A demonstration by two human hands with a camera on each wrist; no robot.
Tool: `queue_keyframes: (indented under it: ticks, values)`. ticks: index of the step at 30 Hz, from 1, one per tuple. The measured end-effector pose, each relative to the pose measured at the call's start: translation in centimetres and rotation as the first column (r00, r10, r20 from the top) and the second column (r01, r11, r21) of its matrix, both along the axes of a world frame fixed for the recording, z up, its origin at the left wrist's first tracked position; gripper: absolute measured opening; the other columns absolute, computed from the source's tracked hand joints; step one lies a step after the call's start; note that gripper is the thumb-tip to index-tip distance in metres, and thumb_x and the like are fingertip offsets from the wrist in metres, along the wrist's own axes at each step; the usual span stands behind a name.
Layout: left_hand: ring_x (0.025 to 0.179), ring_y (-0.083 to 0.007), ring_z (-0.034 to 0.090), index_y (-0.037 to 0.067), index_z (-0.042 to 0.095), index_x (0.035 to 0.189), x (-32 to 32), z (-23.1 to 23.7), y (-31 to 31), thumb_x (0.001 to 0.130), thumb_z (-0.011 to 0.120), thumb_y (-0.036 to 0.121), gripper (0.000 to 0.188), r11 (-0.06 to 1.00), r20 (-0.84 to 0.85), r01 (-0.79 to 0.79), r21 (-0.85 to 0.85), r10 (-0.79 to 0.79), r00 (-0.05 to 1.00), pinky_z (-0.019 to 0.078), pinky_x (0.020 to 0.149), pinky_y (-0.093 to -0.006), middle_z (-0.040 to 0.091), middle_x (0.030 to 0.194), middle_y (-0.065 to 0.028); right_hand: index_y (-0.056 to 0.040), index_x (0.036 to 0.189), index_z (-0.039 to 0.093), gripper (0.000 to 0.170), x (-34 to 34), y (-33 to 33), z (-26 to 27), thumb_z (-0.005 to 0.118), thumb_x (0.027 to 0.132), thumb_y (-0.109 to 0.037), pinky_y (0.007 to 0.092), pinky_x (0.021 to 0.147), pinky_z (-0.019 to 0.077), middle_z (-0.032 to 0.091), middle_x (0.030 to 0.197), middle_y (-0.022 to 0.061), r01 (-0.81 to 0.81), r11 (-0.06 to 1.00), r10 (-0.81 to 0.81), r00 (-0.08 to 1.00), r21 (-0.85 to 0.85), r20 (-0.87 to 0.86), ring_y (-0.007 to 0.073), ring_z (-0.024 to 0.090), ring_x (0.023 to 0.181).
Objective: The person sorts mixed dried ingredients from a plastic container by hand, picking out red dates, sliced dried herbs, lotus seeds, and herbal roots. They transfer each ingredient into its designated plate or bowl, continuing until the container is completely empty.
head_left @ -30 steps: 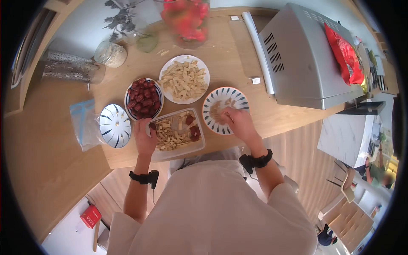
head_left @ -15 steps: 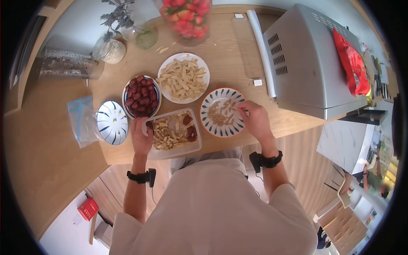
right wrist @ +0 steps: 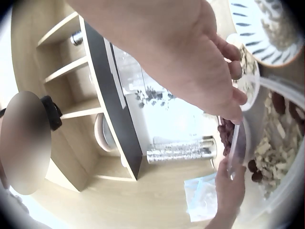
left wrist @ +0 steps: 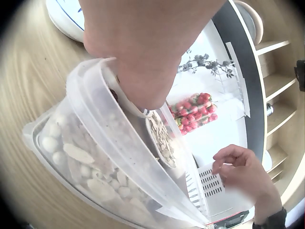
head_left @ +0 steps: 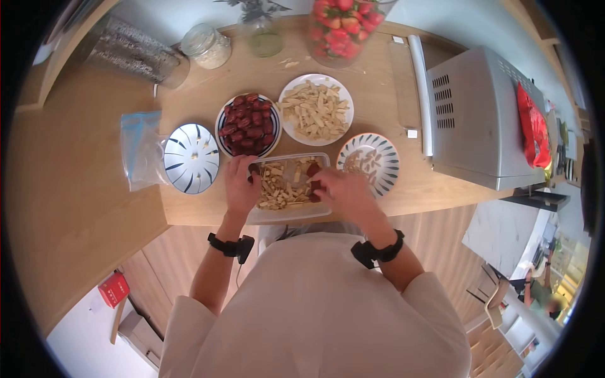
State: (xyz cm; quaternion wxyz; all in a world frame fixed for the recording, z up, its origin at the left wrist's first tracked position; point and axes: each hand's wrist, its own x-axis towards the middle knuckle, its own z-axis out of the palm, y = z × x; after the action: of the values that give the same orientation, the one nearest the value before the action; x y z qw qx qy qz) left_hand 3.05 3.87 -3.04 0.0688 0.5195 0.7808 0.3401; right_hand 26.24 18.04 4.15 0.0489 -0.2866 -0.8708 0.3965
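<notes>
A clear plastic container [head_left: 287, 210] near the table's front edge holds pale chopped strips, with dark red dates [head_left: 314, 169] at its right end. My left hand [head_left: 241, 184] grips its left rim, thumb over the inside; in the right wrist view that left hand [right wrist: 229, 187] pinches the wall. My right hand [head_left: 345, 191] is over the right end, fingers bent and fingertips right at the dates. In the left wrist view the right hand [left wrist: 243, 174] hangs above the rim, fingers partly curled; I cannot tell whether something small is between its fingertips.
Behind the container stand a bowl of red dates [head_left: 249, 126] and a white plate [head_left: 288, 137] of pale strips. A patterned plate [head_left: 392, 165] with thin brownish pieces is at right, an upturned bowl [head_left: 191, 157] and zip bag [head_left: 142, 151] at left. Strawberries [head_left: 340, 28] and a grey appliance [head_left: 472, 120] stand farther back.
My right hand has moved left from the patterned plate to over the container's right end. My left hand stays at the left rim. The head view has shifted, so the table's things appear farther right.
</notes>
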Motion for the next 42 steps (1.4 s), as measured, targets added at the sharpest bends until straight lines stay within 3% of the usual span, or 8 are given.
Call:
queue_keyframes:
  ticks: [7,9,16,25,27,31,36,42]
  values:
    - [0.103,-0.0393,0.057,0.005,0.063,0.112,-0.2,-0.6,-0.5,0.075,0.059,-0.006,0.039,0.999,0.121,-0.043,-0.003,0.043,0.992,0.0466,0.09,-0.0443,0.058,0.112,-0.018,-0.0094,0.102,0.066,0.025,-6.4,-4.2,-4.6,0.071,0.083,-0.025,0.0451,0.072,0.0549,0.07,0.089,0.0094,-0.157,0.978,0.121,0.965,0.141,0.233,0.0343,0.07,0.083]
    - [0.102,-0.0364,0.055,0.009,0.062,0.114,-0.3,-0.8,-0.7,0.074,0.059,-0.005,0.042,0.998,0.146,-0.05,0.047,0.042,0.988,0.0454,0.089,-0.0449,0.058,0.11,-0.0134,-0.0059,0.095,0.068,0.031,-7.8,-4.4,-5.6,0.074,0.081,-0.033,0.0462,0.072,0.0551,0.07,0.086,0.0134,-0.196,0.969,0.107,0.885,0.154,0.453,0.0352,0.07,0.082]
    - [0.105,-0.0362,0.055,0.009,0.064,0.114,-0.4,-1.0,-1.0,0.074,0.06,-0.005,0.042,0.996,0.27,-0.067,0.066,0.047,0.962,0.0464,0.09,-0.0444,0.058,0.112,-0.0133,-0.0008,0.094,0.068,0.037,-10.9,-5.1,-7.2,0.077,0.081,-0.035,0.0443,0.069,0.0568,0.07,0.089,0.0165,-0.171,0.982,0.111,0.865,0.08,0.489,0.033,0.071,0.084]
    - [0.106,-0.0358,0.054,0.009,0.064,0.113,-0.5,-1.2,-0.9,0.074,0.059,-0.003,0.041,0.996,0.255,-0.057,0.075,0.037,0.966,0.0458,0.091,-0.0449,0.057,0.112,-0.0131,-0.0063,0.094,0.069,0.027,-10.4,-6.1,-10.5,0.074,0.083,-0.03,0.0465,0.079,0.0541,0.069,0.1,0.0167,-0.152,0.988,0.155,0.925,-0.036,0.347,0.035,0.067,0.095]
    - [0.106,-0.0359,0.054,0.008,0.064,0.113,-0.5,-1.2,-0.9,0.074,0.059,-0.003,0.041,0.996,0.274,-0.063,0.069,0.042,0.961,0.0453,0.092,-0.0453,0.057,0.112,-0.0129,-0.0043,0.094,0.07,0.024,-9.4,-5.6,-9.7,0.072,0.084,-0.026,0.0457,0.078,0.0526,0.069,0.096,0.0168,-0.097,0.986,0.11,0.99,-0.138,0.091,0.0363,0.067,0.092]
    - [0.105,-0.0361,0.054,0.008,0.064,0.113,-0.4,-1.5,-0.9,0.073,0.059,-0.003,0.041,0.994,0.248,-0.059,0.091,0.035,0.968,0.0453,0.091,-0.0451,0.057,0.112,-0.0131,-0.0026,0.095,0.071,0.023,-8.3,-3.7,-7.5,0.072,0.084,-0.022,0.0446,0.078,0.0516,0.07,0.092,0.0173,-0.062,0.983,0.102,0.967,-0.171,0.234,0.0362,0.067,0.091]
    - [0.102,-0.0359,0.055,0.007,0.063,0.112,-0.3,-1.7,-0.9,0.073,0.058,-0.005,0.042,0.994,0.349,-0.076,0.078,0.045,0.936,0.0466,0.086,-0.0424,0.056,0.111,-0.0143,-0.0036,0.097,0.072,0.021,-7.0,-2.2,-5.5,0.072,0.084,-0.02,0.0418,0.073,0.0534,0.072,0.088,0.0174,0.03,0.986,-0.003,0.987,-0.165,0.159,0.0337,0.069,0.082]
    - [0.099,-0.0354,0.056,0.007,0.064,0.111,-0.4,-1.3,-0.6,0.073,0.058,-0.006,0.041,0.993,0.286,-0.069,0.093,0.039,0.957,0.0473,0.084,-0.0414,0.057,0.109,-0.0142,-0.0049,0.095,0.073,0.017,-6.6,-1.8,-4.4,0.072,0.085,-0.019,0.0417,0.072,0.0542,0.072,0.084,0.0148,0.006,0.981,-0.009,1.0,-0.192,-0.012,0.0335,0.069,0.08]
